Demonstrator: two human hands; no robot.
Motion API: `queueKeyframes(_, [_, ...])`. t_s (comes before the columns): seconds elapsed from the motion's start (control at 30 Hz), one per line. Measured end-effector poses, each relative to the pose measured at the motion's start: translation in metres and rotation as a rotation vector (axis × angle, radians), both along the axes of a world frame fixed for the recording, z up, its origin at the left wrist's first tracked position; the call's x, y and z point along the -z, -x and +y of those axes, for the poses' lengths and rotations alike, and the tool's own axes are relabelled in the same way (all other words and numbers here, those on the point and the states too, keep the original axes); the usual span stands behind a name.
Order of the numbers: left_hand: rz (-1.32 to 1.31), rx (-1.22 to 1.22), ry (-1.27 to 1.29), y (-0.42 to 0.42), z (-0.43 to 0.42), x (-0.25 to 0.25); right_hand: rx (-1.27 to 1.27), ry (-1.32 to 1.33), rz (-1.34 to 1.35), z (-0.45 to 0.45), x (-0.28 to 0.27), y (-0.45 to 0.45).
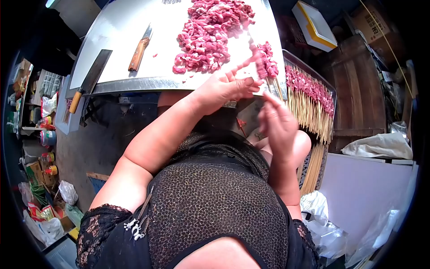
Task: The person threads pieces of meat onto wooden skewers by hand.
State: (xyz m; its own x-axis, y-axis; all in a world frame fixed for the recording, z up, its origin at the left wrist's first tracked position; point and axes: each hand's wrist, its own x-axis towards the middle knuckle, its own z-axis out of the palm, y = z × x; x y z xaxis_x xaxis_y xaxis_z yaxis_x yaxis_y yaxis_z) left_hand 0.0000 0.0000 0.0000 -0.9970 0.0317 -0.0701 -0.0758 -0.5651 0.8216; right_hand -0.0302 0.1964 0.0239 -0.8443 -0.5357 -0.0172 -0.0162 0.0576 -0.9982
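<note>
My left hand (230, 87) is at the table's front edge, near the pile of raw meat pieces (206, 38), its fingers bent around something too blurred to make out. Close by on the right, my right hand (278, 121) is raised in front of my body, smeared by motion; what its fingertips hold, if anything, does not show. Just beyond both hands, several meat skewers (267, 62) lie at the white table's right edge with their sticks pointing toward me.
A tray of many meat skewers (311, 92) stands right of the table, with bare sticks (313, 168) below it. A cleaver (92, 76) overhangs the table's left edge. A wooden-handled knife (140, 50) lies on the white table (121, 40). A foam box (313, 27) is back right.
</note>
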Motion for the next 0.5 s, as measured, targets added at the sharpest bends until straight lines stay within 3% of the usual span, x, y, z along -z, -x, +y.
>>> queueKeyframes(0.1, [0.045, -0.169, 0.381, 0.008, -0.004, -0.004, 0.295, -0.253, 0.583, 0.012, -0.007, 0.029])
queueKeyframes(0.17, [0.147, -0.270, 0.654, 0.016, -0.009, 0.010, 0.335, -0.502, 0.956, 0.013, 0.005, 0.052])
queueKeyframes(0.2, [0.152, -0.263, 0.655, 0.017, -0.008, 0.009, 0.290, -0.668, 1.004, 0.015, 0.008, 0.052])
queueKeyframes(0.27, [0.269, -0.377, 1.214, 0.021, -0.007, 0.006, 0.283, -0.841, 1.123, 0.016, 0.017, 0.048])
queueKeyframes(0.3, [0.284, -0.360, 1.216, 0.024, -0.007, 0.008, 0.264, -0.863, 1.136, 0.018, 0.023, 0.046])
queueKeyframes(0.37, [0.501, -0.462, 1.511, 0.031, -0.003, 0.017, 0.261, -0.901, 1.065, 0.024, 0.038, 0.039])
queueKeyframes(0.4, [0.516, -0.447, 1.548, 0.032, 0.001, 0.017, 0.221, -1.012, 0.910, 0.027, 0.045, 0.038])
queueKeyframes(0.5, [0.507, -0.425, 1.676, 0.034, 0.006, 0.030, 0.256, -0.896, 0.800, 0.042, 0.062, 0.045])
